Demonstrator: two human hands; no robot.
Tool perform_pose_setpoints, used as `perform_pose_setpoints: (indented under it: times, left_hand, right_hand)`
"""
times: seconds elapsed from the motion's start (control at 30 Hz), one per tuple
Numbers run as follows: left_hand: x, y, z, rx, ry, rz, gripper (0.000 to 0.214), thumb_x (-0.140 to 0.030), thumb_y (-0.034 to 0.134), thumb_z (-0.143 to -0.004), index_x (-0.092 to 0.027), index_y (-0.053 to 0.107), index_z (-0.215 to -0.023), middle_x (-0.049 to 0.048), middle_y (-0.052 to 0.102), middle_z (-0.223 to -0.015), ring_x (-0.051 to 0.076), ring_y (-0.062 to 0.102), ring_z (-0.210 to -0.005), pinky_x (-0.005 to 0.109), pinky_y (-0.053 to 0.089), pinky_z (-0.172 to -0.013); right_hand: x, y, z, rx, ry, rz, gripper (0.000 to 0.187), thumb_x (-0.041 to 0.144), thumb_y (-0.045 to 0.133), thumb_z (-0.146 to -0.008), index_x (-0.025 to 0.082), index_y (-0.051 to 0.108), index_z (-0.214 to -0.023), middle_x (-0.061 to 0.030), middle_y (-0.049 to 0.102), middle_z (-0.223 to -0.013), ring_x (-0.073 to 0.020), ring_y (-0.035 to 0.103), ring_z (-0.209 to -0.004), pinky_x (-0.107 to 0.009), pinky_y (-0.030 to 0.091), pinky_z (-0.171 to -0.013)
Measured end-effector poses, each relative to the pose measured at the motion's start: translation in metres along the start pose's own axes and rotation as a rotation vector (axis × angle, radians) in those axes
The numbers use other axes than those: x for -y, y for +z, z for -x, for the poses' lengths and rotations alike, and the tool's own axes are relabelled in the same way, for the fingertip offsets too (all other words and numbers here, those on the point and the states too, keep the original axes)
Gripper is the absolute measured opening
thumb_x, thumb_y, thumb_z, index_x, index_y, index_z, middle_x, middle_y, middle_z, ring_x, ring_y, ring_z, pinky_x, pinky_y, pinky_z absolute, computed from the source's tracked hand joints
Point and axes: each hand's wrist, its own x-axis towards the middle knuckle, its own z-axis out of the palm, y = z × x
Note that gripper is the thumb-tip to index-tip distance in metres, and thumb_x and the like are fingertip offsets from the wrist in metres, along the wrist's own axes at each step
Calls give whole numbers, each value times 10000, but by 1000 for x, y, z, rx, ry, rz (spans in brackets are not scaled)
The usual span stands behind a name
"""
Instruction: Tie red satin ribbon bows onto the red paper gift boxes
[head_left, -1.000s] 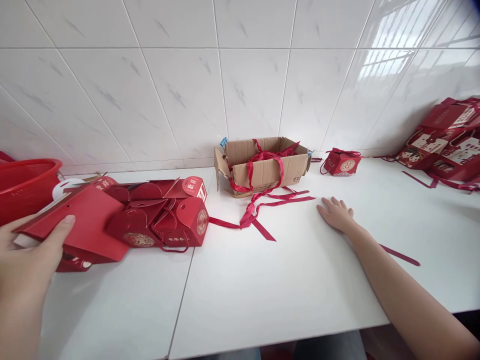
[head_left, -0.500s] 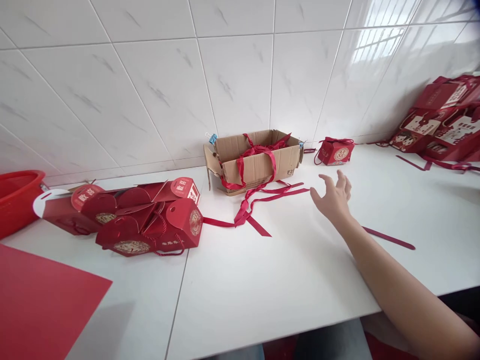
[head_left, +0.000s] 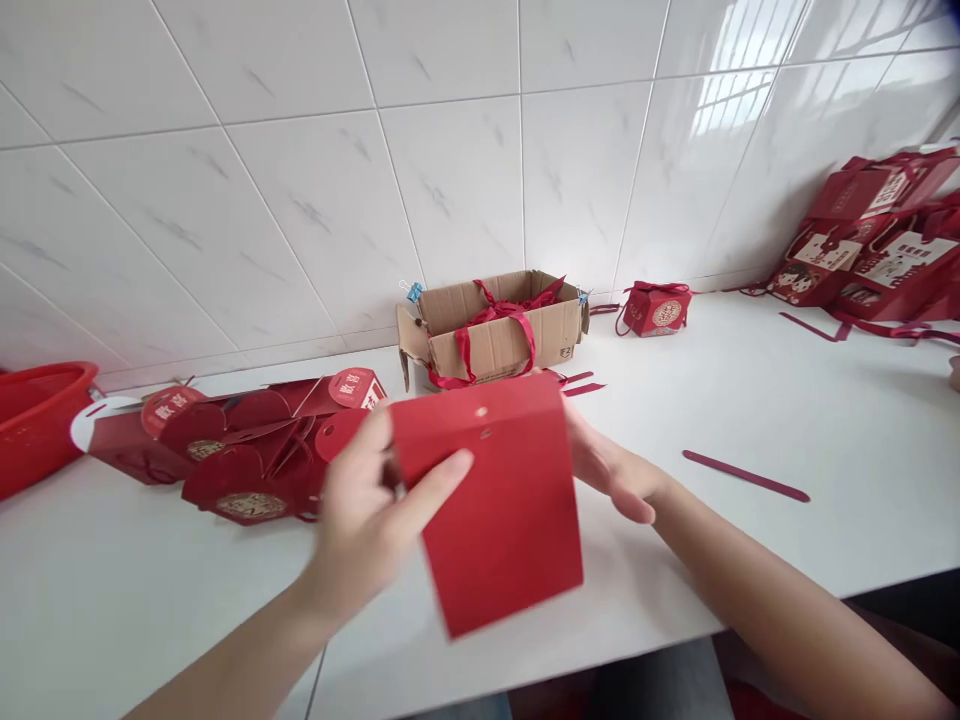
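A flat red card box blank (head_left: 499,500) is held upright in front of me over the white table (head_left: 750,560). My left hand (head_left: 375,510) grips its left edge, thumb across the front. My right hand (head_left: 611,465) holds the right edge from behind, with most of its fingers hidden by the card. Behind the card stands an open cardboard box (head_left: 495,330) with red ribbons (head_left: 487,315) hanging over its side.
A heap of folded red gift boxes (head_left: 247,445) lies at the left, beside a red basket (head_left: 37,415). One finished small red box (head_left: 656,308) stands by the wall. More red boxes (head_left: 877,240) are stacked far right. A loose ribbon strip (head_left: 746,475) lies on the table.
My left hand brought the red card from the lower left to the middle and raised it. My right hand left the table and took the card's right edge.
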Motion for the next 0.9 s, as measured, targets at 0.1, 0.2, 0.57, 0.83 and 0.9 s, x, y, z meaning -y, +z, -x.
perform_pose_setpoints:
  times: [0.1, 0.2, 0.57, 0.83, 0.9]
  left_hand:
    - [28, 53, -50, 119, 196, -57, 289, -348, 644, -814, -198, 550, -1043, 71, 613, -1000, 207, 629, -910, 344, 551, -784]
    - [76, 84, -78, 112, 349, -278, 533, -380, 547, -870, -201, 327, -1321, 161, 423, -1350, 262, 433, -1260, 434, 426, -1005]
    - [170, 36, -111, 189, -9, -976, 429, -131, 459, -798, -99, 548, -1216, 181, 566, -1232, 346, 511, -1133, 466, 436, -932]
    - [138, 36, -108, 359, -97, -1050, 116, -198, 558, -727, -194, 671, -751, 78, 689, -786, 264, 624, -811, 355, 481, -755]
    - [116, 34, -108, 403, -86, -1015, 65, -251, 627, -675, -218, 639, -620, 32, 666, -668, 221, 618, -687, 299, 477, -648]
  right_hand:
    - [1, -11, 5, -209, 6, 27, 1078, 607, 762, -581, 318, 182, -1442, -117, 388, -1439, -320, 457, -1274, -467, 458, -974]
    - [-8, -32, 9, -496, 86, 155, 775, 435, 727, -719, 273, 308, -1351, -128, 494, -1325, -279, 561, -1140, -438, 520, -886]
    - [-43, -111, 25, -1539, 439, 887, 980, 450, 749, -578, 183, 260, -1384, -177, 370, -1364, -369, 311, -1298, -570, 245, -1069]
    - [-43, -115, 31, -1567, 510, 877, 1107, 488, 730, -579, 190, 125, -1457, -180, 260, -1462, -350, 215, -1370, -548, 144, -1109]
    - [-43, -115, 31, -1566, 520, 874, 1121, 491, 723, -586, 180, 99, -1464, -187, 224, -1482, -348, 186, -1382, -544, 127, -1113]
